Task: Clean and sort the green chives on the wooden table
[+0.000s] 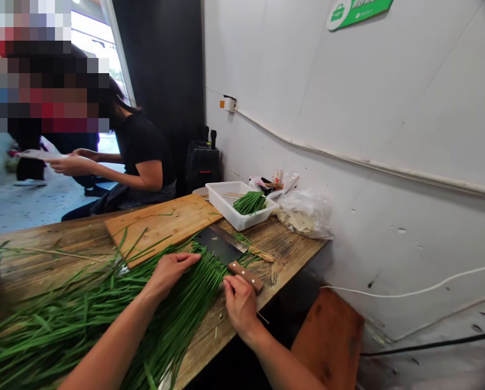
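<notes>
A large spread of long green garlic chives [197, 287] lies on the wooden table, with the cut ends lined up toward the far side. My left hand [172, 272] rests over the bundle, its thumb and fingers pinched together at the chive ends. At the right edge of the bundle, my right hand [240, 303] is closed, fingers curled and thumb against the outermost chives. Just beyond it lies a cleaver [220, 245] with a wooden handle, flat on the table; neither hand grips it.
Behind the chives are a wooden cutting board [165, 222] and a white plastic tray [242, 221] holding cut chives and skewers. A plastic bag [305, 214] sits by the wall. Loose skewers [261, 252] lie near the cleaver. A seated person [145, 157] in black is at the left.
</notes>
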Tool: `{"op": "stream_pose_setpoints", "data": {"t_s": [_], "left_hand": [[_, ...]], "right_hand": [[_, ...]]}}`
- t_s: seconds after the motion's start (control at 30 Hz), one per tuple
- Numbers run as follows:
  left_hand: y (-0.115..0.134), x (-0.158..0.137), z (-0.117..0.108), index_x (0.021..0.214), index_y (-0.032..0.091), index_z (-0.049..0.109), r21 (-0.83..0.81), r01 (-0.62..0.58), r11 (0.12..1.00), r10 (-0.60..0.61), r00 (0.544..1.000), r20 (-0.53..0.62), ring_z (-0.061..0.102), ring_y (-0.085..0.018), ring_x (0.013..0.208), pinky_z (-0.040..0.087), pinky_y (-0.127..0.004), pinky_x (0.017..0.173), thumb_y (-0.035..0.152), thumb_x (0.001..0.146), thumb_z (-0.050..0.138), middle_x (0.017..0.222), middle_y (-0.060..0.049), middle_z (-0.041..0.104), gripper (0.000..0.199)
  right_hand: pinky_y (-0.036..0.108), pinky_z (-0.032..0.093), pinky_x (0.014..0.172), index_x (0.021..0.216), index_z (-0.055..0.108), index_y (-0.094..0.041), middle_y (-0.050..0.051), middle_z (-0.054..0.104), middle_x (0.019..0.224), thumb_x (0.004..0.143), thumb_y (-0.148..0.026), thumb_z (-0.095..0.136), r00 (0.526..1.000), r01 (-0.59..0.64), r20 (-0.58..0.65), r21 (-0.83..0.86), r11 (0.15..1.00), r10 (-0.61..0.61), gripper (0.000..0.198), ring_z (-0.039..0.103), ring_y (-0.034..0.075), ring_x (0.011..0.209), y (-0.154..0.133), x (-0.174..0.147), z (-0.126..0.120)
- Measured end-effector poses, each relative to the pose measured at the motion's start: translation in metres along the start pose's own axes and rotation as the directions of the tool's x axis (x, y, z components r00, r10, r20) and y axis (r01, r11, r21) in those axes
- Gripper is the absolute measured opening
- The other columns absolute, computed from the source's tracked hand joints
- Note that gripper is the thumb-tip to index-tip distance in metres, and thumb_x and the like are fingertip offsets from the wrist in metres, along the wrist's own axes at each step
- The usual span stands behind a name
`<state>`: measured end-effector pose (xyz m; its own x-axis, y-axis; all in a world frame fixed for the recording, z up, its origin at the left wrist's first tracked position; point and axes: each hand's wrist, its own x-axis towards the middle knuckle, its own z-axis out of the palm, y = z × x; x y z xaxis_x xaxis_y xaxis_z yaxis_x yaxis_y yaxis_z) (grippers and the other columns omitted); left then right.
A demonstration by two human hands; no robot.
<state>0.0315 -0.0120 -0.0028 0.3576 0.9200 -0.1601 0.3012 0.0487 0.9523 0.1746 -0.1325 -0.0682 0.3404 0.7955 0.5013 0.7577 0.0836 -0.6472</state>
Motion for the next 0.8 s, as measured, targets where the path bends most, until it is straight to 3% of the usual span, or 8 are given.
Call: {"op": "stream_pose_setpoints", "data": {"t_s": [0.23,0.4,0.53,0.7,0.8], "left_hand": [[-0.001,-0.001,-0.001,0.082,0.013,0.070,-0.064,0.043,0.997,-0.040,0.998,0.052,0.062,-0.018,0.065,0.048,-0.026,0.061,0.052,0.050,0.071,0.073,-0.006,0.070,0.050],[-0.002,0.005,-0.001,0.082,0.012,0.070,-0.018,0.012,1.000,-0.010,0.998,0.064,0.061,-0.018,0.068,0.046,-0.027,0.064,0.050,0.054,0.070,0.076,-0.006,0.069,0.047],[-0.009,0.001,0.001,0.077,0.010,0.070,0.021,-0.054,0.998,0.052,0.996,0.067,0.056,-0.016,0.063,0.042,-0.027,0.060,0.049,0.061,0.063,0.069,-0.005,0.067,0.043],[-0.019,-0.008,0.006,0.065,0.010,0.071,0.206,-0.159,0.966,0.168,0.985,-0.028,0.046,-0.012,0.052,0.033,-0.024,0.052,0.043,0.064,0.059,0.050,0.000,0.056,0.035],[-0.024,-0.005,0.005,0.071,0.012,0.072,0.281,-0.190,0.941,0.218,0.973,-0.074,0.048,-0.012,0.056,0.034,-0.023,0.054,0.038,0.067,0.055,0.057,-0.001,0.060,0.031]], "right_hand": [[0.020,0.039,0.060,0.074,0.063,-0.020,0.001,0.058,0.066,0.088,-0.023,0.037,1.000,0.011,0.006,-0.030,1.000,-0.011,0.030,0.055,0.011,0.063,0.000,0.000,0.000],[0.020,0.038,0.060,0.071,0.062,-0.020,0.001,0.059,0.065,0.088,-0.022,0.037,1.000,-0.001,0.009,-0.088,0.996,0.002,0.030,0.056,0.012,0.064,-0.001,0.004,0.001],[0.022,0.042,0.062,0.074,0.064,-0.019,0.003,0.063,0.069,0.089,-0.024,0.035,0.999,0.045,0.027,-0.014,0.999,-0.045,0.033,0.058,0.013,0.065,-0.003,-0.002,0.001],[0.028,0.049,0.067,0.085,0.067,-0.017,0.009,0.069,0.082,0.087,-0.040,0.035,0.996,0.082,-0.041,0.066,0.994,-0.080,0.039,0.064,0.019,0.074,0.018,-0.017,0.010],[0.030,0.052,0.067,0.083,0.069,-0.017,0.011,0.070,0.084,0.083,-0.053,0.037,0.994,0.102,-0.048,0.083,0.991,-0.099,0.048,0.066,0.022,0.075,0.036,-0.015,0.021]]}}
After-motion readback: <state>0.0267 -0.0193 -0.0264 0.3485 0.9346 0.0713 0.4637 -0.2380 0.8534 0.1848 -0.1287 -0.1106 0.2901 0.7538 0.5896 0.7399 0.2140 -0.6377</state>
